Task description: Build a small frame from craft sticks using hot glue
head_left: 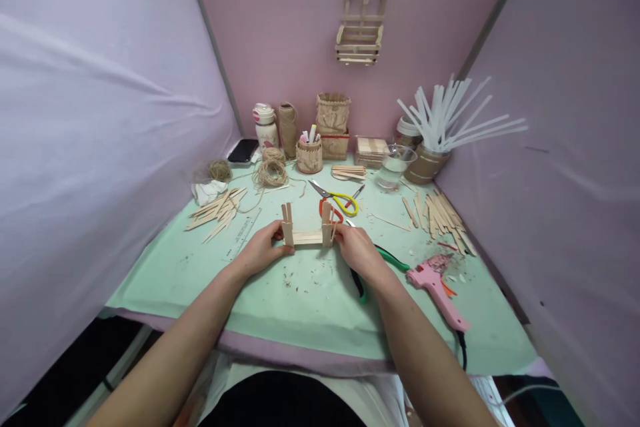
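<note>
A small frame of popsicle sticks stands on the green table cover, with upright sticks at both ends and flat slats between. My left hand grips its left end between thumb and fingers. At the right end, my right hand is closed on the uprights, its fingertips partly hidden. Just behind the frame lie scissors with yellow handles and a red-handled tool. Green-handled pliers lie partly under my right wrist. A pink glue gun rests to the right.
Loose sticks lie in piles at left and right. Along the back stand twine, a pen holder, a clear bowl of water and a pot of white glue sticks. A stick-built rack hangs on the wall.
</note>
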The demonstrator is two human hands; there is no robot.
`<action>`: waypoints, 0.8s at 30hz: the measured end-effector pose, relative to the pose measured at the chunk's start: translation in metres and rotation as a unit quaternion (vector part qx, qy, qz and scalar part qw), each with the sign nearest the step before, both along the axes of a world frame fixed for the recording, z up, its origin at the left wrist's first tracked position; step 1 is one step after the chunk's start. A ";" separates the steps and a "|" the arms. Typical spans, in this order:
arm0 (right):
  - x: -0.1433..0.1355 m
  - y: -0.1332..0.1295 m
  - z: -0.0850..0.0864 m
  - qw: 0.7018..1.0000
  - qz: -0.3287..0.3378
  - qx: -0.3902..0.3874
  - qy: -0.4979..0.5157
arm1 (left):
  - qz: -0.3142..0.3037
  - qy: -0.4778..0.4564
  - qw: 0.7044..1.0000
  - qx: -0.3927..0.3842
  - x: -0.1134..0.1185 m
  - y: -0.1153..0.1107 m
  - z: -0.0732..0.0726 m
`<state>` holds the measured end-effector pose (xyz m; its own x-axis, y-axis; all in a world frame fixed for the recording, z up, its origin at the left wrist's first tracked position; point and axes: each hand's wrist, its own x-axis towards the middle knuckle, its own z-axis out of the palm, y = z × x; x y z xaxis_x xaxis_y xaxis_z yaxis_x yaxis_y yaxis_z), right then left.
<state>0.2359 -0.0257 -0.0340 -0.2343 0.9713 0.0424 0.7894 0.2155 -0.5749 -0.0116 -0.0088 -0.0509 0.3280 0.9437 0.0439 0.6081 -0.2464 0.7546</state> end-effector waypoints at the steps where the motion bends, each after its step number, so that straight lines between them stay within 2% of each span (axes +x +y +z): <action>1: 0.000 0.000 0.000 1.000 -0.002 -0.001 -0.002 | -0.001 -0.001 1.000 0.001 0.000 0.000 0.000; 11: 0.001 0.000 -0.001 1.000 -0.005 0.000 -0.005 | -0.002 0.003 1.000 0.011 0.002 -0.004 0.007; 24: 0.006 0.000 0.003 0.998 -0.052 0.010 -0.036 | 0.003 -0.020 1.000 0.013 0.001 -0.010 0.010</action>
<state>0.2419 -0.0252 -0.0307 -0.1360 0.9895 0.0488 0.8466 0.1416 -0.5130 -0.0110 -0.0189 -0.0412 0.3194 0.9442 0.0806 0.5795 -0.2619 0.7717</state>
